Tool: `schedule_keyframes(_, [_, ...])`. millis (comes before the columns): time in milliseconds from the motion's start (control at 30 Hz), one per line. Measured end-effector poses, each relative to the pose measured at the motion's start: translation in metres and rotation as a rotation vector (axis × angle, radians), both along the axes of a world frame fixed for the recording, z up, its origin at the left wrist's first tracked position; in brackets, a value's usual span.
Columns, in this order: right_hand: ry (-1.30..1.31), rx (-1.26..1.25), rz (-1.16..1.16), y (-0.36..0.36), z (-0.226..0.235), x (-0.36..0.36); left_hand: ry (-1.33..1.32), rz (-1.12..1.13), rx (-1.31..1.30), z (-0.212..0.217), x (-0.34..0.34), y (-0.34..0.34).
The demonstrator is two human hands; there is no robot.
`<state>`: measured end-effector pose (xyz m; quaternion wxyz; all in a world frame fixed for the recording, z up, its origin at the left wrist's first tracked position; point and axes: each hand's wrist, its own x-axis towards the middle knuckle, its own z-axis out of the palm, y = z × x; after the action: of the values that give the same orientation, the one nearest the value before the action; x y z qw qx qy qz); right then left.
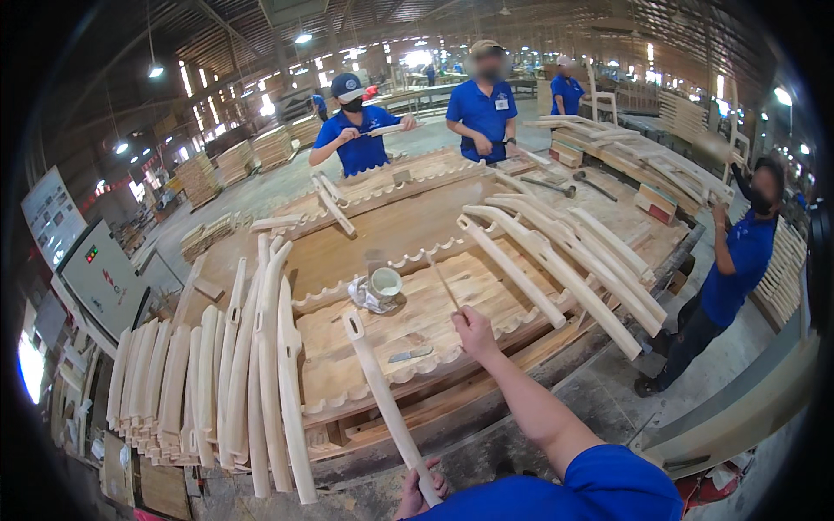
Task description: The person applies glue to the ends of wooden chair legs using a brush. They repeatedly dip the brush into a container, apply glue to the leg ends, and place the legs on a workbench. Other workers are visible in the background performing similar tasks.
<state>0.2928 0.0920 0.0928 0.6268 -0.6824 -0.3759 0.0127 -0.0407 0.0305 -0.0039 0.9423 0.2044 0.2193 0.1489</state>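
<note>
My left hand [422, 489], low at the front, is closed around the lower end of a long pale wooden chair leg [380, 399]. The leg slants up over the bench's front edge, and a slot shows near its top end. Out over the bench, my right hand [474, 333] pinches a thin wooden stick [444, 283] that points up and away. Left of the stick's tip stands a small pot [385, 282] with whitish stuff inside, beside a crumpled whitish cloth or bag [365, 296]. A flat metal blade [410, 354] lies on the bench between the leg and my right hand.
Scalloped wooden strips [417, 375] run across the workbench [347, 325]. Shaped wooden legs lie in rows at left [262, 373] and right [556, 269]. Two hammers [556, 187] rest at the far right. Co-workers [365, 139] in blue stand across the bench and at right [738, 260].
</note>
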Motion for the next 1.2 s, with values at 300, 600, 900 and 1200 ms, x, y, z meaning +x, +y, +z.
schedule_keyframes(300, [0.15, 0.055, 0.054, 0.004, 0.001, 0.0, -0.085, -0.052, 0.0, 0.005, -0.002, 0.003])
schedule_keyframes(600, [0.107, 0.06, 0.045, 0.002, 0.004, -0.002, -0.144, -0.07, -0.034, -0.002, -0.002, 0.005])
schedule_keyframes(900, [-0.016, -0.079, 0.052, 0.0, 0.001, 0.0, -0.192, -0.076, -0.04, -0.009, -0.003, 0.007])
schedule_keyframes(1200, [0.065, -0.009, 0.088, 0.003, 0.0, -0.003, -0.175, -0.074, -0.025, -0.009, -0.002, 0.007])
